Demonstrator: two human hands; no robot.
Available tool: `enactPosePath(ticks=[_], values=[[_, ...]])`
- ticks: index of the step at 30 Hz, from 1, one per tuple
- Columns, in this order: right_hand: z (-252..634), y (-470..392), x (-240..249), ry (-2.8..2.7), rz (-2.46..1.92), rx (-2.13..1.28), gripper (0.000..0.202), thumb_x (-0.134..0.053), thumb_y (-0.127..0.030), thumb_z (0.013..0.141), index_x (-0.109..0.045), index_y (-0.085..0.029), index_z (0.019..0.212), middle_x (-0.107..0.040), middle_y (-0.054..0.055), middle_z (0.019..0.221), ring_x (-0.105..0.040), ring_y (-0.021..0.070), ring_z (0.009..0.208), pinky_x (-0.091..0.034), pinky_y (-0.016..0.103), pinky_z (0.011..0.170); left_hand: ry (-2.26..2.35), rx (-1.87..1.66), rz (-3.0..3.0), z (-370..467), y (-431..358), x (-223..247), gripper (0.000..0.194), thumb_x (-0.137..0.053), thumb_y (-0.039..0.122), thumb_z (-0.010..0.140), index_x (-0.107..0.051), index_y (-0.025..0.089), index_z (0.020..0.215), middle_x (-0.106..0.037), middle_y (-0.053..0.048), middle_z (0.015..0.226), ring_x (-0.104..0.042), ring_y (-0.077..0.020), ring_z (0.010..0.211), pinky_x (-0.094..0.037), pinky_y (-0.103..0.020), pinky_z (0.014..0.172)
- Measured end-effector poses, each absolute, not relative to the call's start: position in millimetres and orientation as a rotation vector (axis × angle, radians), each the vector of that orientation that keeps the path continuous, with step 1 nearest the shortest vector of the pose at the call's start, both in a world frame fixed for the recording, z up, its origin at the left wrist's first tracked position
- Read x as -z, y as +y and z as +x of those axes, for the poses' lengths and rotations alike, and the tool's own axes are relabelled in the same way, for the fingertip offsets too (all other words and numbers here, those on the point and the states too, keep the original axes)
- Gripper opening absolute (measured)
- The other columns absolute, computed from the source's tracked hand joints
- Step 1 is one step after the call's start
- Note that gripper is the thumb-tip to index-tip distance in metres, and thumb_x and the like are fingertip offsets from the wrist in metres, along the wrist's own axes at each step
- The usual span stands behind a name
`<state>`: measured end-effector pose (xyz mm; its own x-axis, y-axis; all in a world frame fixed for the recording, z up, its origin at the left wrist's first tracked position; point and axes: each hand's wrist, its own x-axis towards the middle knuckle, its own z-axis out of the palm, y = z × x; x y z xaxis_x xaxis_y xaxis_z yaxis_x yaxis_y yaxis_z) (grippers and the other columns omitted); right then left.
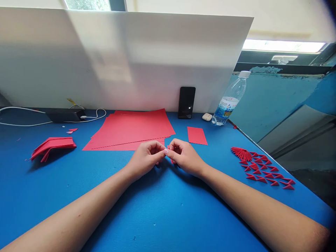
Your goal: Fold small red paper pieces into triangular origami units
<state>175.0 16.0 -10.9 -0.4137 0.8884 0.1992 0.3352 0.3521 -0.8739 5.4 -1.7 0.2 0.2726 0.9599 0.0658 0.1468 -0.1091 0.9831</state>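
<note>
Both hands meet at the middle of the blue table [154, 217], thumbs touching. My right hand [185, 156] is closed on a small red paper piece [172, 161], mostly hidden behind the fingers. My left hand [147, 158] has its fingers curled and pressed together beside that piece; whether it grips part of it is hidden. Just behind the hands lie large red sheets [133, 126], loosely stacked. A single small red rectangle of paper [197, 135] lies flat behind my right hand.
Folded red strips [54, 146] and red scraps [72, 131] lie left, near a black adapter [64, 114] with white cables. Several small folded triangles [258, 169] sit right. A phone [186, 102], white case [207, 117] and bottle [229, 101] stand along the white board [157, 63].
</note>
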Motion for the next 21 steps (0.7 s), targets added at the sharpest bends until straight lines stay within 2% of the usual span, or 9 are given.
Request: enactPosePath(ticks=[21], values=[[175.4, 16.0, 11.2, -1.956, -1.081, -0.979, 0.027, -0.056, -0.042, 0.084, -0.048, -0.019, 0.073, -0.052, -0.003, 0.06, -0.047, 0.0104, 0.054, -0.033, 0.023, 0.052, 1.086, -0.974, 1.529, 5.7, -2.5, 0.6, 0.014, -0.061, 0.027, 0.076, -0.058, 0.013, 0.076, -0.056, 0.001, 0.063, -0.05, -0.0091, 0.054, -0.042, -0.022, 0.052]])
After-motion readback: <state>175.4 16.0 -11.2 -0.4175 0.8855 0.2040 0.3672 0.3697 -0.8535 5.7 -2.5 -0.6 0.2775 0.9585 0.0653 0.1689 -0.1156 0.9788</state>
